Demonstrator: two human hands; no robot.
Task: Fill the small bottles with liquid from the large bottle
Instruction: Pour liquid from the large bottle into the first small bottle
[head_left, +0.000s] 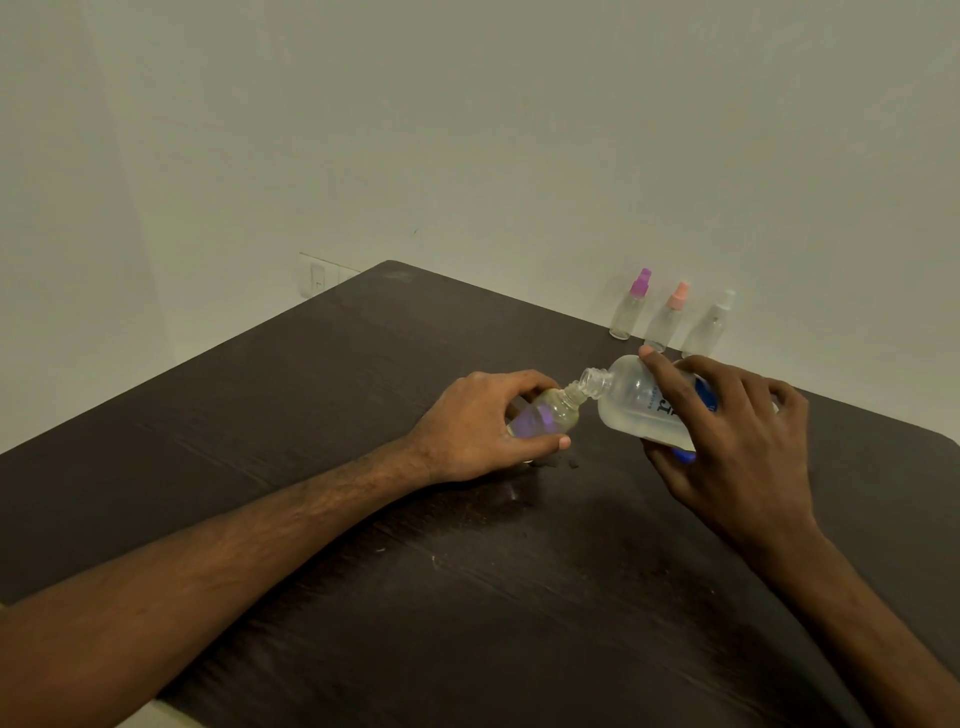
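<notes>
A person's 2 bare forearms reach over a dark wooden table (322, 395) pushed into the corner of a pale room.

The left hand (478, 421) grasps a small bottle (545, 415), fingers curled over its top side and thumb pressed along its near side. The small bottle is clear, uncapped, and tipped so its neck points up and to the right. It holds some pale liquid, with a purple tint that may be only a reflection.

The right hand (737, 447) grips a large bottle (636, 405), index finger laid across its shoulder, the other fingers and thumb wrapped round its body. The large bottle is translucent with a blue label, tilted almost on its side above the table. Its open mouth meets the small bottle's mouth. Whether liquid is flowing cannot be told.

A few dark wet spots (558, 462) lie on the table just below the left thumb.

At the far edge, against the wall, stand 3 upright capped bottles in a row: a purple-capped bottle (629, 309), a pink-capped bottle (667, 322) and a white-capped bottle (711, 325).

A wall switch plate (318, 275) shows behind the table's far corner.
</notes>
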